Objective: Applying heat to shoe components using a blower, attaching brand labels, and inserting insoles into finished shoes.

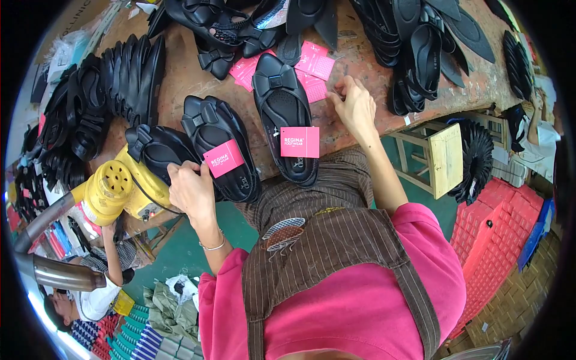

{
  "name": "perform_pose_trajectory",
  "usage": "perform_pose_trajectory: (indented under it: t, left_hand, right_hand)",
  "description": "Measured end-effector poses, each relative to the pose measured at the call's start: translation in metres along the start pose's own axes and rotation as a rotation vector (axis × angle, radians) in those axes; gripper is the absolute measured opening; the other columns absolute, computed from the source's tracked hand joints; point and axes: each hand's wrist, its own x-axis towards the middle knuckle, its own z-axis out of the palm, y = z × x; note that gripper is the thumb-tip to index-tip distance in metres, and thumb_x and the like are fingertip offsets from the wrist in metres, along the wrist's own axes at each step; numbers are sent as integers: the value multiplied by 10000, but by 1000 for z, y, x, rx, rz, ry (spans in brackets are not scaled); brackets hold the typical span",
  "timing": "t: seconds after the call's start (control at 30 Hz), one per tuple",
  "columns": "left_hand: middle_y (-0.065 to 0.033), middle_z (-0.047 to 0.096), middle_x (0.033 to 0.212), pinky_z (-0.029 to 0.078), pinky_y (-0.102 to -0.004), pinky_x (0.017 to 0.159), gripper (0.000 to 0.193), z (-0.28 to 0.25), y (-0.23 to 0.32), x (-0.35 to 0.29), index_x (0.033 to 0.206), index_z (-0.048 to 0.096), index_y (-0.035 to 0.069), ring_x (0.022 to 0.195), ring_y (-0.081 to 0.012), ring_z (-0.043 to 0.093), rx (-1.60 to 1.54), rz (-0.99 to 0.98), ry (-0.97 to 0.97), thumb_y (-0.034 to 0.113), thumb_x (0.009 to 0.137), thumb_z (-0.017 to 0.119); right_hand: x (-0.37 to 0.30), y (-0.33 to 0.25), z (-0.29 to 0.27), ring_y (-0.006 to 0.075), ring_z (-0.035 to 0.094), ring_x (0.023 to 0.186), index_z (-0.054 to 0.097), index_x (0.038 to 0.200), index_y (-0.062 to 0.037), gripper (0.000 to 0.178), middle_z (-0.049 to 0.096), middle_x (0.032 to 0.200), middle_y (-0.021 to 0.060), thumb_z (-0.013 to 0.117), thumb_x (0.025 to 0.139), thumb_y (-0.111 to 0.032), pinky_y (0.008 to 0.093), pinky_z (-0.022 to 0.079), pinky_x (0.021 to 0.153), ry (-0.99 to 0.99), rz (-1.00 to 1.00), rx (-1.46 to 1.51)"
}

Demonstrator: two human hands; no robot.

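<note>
A black bow-topped slip-on shoe (281, 108) lies at the table's front edge, a pink hang tag (300, 142) across its heel end. To its left is a pair of similar black shoes (211, 126) with another pink tag (222, 158), and further left a black shoe (161, 150). My left hand (192, 191) is closed by the heel ends of these left shoes; what its fingers grip, if anything, is hidden. Right of the middle shoe, my right hand (355, 109) hovers with bent fingers, thumb and forefinger slightly apart, nothing visible between them. Loose pink tags (316, 63) lie beside it.
Black shoes (135, 81) stand in a row at left, with more shoes (420, 60) at right and the back. A yellow machine (111, 183) with a metal pipe is at near left. A wooden stool (445, 161) and red stacks (495, 228) are at right. Another person (96, 300) sits lower left.
</note>
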Motion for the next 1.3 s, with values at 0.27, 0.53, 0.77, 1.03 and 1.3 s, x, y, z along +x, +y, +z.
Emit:
perform_pose_trajectory:
  t: [0.27, 0.53, 0.77, 1.03, 1.3]
  left_hand:
    - [-115, 568, 912, 517, -432, 658, 212, 1, 7, -9, 944, 703, 88, 753, -340, 657, -68, 21, 53, 200, 773, 758]
    - [-121, 570, 948, 506, -435, 654, 173, 13, 5, 0, 898, 683, 65, 760, -337, 653, -119, 115, 186, 185, 787, 741]
    - [-59, 523, 674, 384, -293, 539, 178, 19, 11, -17, 925, 533, -3, 592, -114, 464, -778, -82, 447, 155, 997, 575]
    - [14, 442, 744, 387, -225, 604, 103, -23, 46, 11, 979, 474, 26, 684, -64, 433, -1243, 86, 686, 85, 1001, 555]
    - [-176, 614, 738, 479, -333, 572, 135, 20, 96, -3, 990, 550, -7, 595, -244, 615, -916, 477, -54, 69, 914, 632]
  right_hand:
    - [8, 2, -2, 213, 665, 658, 623, 940, -7, 88, 684, 828, 146, 643, 884, -73, 349, 532, 602, -241, 93, 604]
    - [42, 23, -37, 242, 720, 881, 572, 1174, 52, 253, 705, 974, 202, 573, 950, -66, 320, 606, 779, -581, 78, 1743]
    - [41, 13, -59, 282, 662, 1101, 574, 1236, 73, 347, 650, 1175, 243, 636, 942, -100, 354, 562, 942, -384, -75, 1800]
    - [27, -2, -77, 72, 610, 761, 716, 1018, 9, 142, 713, 1006, 74, 693, 903, -71, 211, 465, 660, 61, -121, 1361]
    - [-6, -20, -131, 168, 671, 798, 651, 1121, 72, 195, 705, 924, 164, 587, 947, 10, 266, 528, 759, 209, -317, 1271]
